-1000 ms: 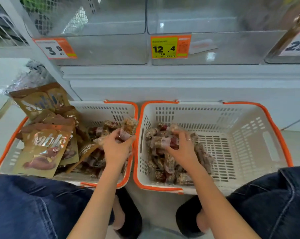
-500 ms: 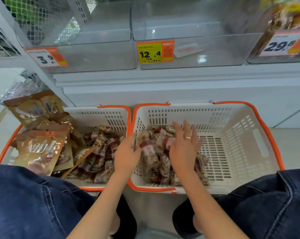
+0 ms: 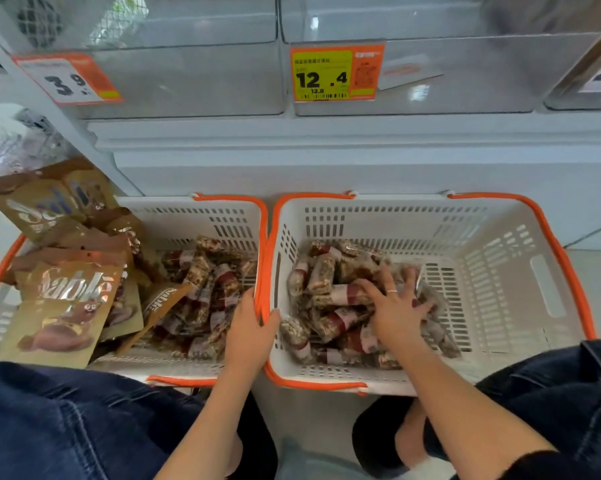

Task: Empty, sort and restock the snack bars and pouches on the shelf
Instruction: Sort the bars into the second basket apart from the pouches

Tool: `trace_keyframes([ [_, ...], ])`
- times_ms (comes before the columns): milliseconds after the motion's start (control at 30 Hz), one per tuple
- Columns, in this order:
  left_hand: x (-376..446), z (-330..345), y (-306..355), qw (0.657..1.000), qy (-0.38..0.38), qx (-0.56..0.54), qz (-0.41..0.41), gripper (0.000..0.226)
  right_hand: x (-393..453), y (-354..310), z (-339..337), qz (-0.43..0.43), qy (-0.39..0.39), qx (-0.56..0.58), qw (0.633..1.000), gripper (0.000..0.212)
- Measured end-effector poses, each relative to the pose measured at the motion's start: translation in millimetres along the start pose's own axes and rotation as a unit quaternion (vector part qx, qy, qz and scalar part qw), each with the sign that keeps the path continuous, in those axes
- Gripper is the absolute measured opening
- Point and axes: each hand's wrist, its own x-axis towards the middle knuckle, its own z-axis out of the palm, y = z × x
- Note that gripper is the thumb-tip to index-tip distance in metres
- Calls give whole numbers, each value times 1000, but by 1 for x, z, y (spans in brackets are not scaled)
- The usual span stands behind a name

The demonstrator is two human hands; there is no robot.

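The left hand (image 3: 249, 329), having dropped its snack bar, is now gripping the right basket (image 3: 548, 292)'s left rim; the right hand (image 3: 397, 308) is still pressing flat, fingers spread, on the snack bars (image 3: 330, 306) heaped against the left wall.

Right hand (image 3: 397, 311) flat on snack bars (image 3: 333, 299)
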Motion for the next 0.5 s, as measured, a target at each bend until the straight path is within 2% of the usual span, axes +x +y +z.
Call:
trace_keyframes([
  [67,0,2,-2,1000,4,22,-2,53,-4,23,-4,92,-15,12,996,78],
  [133,2,5,-6,999,11,50,-4,57,-9,24,-6,127,8,46,991,77],
  [167,3,6,-7,998,14,58,-5,58,-11,13,-8,91,28,64,993,75],
  [267,5,6,-9,998,13,60,2,57,-8,-37,-2,-158,86,54,982,64],
  [300,5,6,-9,998,10,59,4,58,-6,-48,2,-206,90,26,974,59],
  [333,5,6,-9,998,5,60,2,58,-1,-49,6,-214,89,-10,973,57],
  [367,5,6,-9,998,1,61,-1,60,4,-42,8,-195,76,-47,977,57],
  [433,5,6,-9,998,-4,58,-6,61,9,-9,13,-97,18,-87,991,59],
  [500,5,6,-9,998,-4,58,-4,61,6,22,10,3,-7,-74,997,58],
])
